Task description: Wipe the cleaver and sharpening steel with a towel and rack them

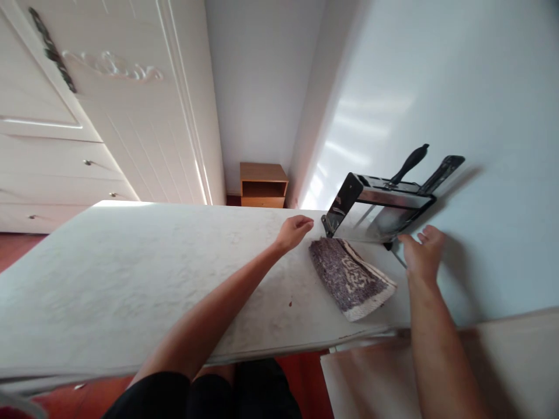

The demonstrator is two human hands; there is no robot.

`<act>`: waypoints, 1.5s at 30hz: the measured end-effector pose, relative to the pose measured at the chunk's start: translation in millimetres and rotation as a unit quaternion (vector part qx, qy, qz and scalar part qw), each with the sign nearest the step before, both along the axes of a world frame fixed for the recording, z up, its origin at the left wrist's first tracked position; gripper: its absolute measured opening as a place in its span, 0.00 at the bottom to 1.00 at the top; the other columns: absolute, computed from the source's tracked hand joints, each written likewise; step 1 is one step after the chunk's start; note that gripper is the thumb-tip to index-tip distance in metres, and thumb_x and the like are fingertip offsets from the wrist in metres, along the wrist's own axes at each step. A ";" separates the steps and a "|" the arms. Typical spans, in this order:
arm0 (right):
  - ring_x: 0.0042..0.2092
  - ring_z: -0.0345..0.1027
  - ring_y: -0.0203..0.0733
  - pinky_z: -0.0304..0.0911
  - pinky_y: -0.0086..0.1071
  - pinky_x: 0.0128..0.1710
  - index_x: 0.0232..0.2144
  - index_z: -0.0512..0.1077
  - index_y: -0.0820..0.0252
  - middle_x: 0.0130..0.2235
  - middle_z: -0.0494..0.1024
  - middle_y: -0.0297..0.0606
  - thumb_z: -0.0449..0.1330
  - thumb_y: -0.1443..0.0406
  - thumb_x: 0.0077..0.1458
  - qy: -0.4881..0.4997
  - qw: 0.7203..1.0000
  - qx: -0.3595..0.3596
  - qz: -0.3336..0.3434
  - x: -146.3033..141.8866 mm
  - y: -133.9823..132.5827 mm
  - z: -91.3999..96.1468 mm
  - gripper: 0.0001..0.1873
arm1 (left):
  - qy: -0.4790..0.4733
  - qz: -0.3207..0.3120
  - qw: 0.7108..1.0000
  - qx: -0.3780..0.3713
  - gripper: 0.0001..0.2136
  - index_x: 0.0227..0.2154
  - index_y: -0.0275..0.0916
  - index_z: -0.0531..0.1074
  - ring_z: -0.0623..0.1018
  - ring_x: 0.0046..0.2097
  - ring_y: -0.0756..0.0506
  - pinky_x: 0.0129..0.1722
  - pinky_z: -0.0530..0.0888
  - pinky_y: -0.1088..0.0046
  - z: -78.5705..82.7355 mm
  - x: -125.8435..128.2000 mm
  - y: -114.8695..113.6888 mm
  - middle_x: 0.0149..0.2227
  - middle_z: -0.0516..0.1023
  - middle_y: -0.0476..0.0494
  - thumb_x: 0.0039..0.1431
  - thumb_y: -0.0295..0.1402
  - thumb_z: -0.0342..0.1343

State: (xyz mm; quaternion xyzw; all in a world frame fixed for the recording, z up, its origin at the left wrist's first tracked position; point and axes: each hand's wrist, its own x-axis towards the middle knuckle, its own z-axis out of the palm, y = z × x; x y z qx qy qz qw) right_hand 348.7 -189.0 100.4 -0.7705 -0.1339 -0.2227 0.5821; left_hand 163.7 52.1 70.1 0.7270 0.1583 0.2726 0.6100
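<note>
A knife block (379,206) with black end panels and a clear-looking front stands by the wall. Two dark handles (410,164) rise from its top; the blades cannot be made out. In front of it lies a folded purple and cream patterned cloth (351,279). Just left of the block, my left hand (296,232) hovers with its fingers curled together and nothing visible in them. My right hand (423,251) is near the block's lower right corner, thumb and fingers apart, holding nothing. Whether its thumb touches the block I cannot tell.
The white table (131,273) bears faint stains and a small brown speck. A pale wall (502,221) borders it on the right. White cabinets (144,134) stand on the left, and a small wooden nightstand (264,171) sits beyond the far edge. The floor is red.
</note>
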 end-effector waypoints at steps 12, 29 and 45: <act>0.23 0.63 0.36 0.57 0.29 0.26 0.22 0.69 0.59 0.20 0.70 0.33 0.51 0.43 0.59 0.053 0.852 -0.181 0.488 -209.3 159.6 0.7 0.28 | 0.041 0.109 0.993 0.033 0.11 0.35 0.35 0.78 0.79 0.32 0.48 0.33 0.74 0.75 -23.6 -187.8 74.3 0.31 0.82 0.42 0.55 0.36 0.55; 0.22 0.58 0.35 0.53 0.29 0.26 0.16 0.63 0.57 0.17 0.65 0.30 0.51 0.49 0.60 -0.022 0.803 -0.255 0.539 -225.0 218.9 -50.0 0.26 | 0.163 0.136 0.940 0.267 0.12 0.39 0.41 0.79 0.80 0.40 0.44 0.41 0.73 0.72 -22.2 -241.1 96.5 0.38 0.83 0.44 0.58 0.33 0.51; 0.23 0.52 0.32 0.45 0.30 0.27 0.17 0.62 0.58 0.18 0.59 0.27 0.53 0.56 0.60 -0.064 0.787 -0.283 0.545 -228.0 219.5 -49.6 0.22 | 0.196 0.128 0.935 0.267 0.15 0.39 0.40 0.79 0.80 0.41 0.42 0.45 0.73 0.69 -9.6 -242.9 95.2 0.40 0.83 0.45 0.57 0.39 0.50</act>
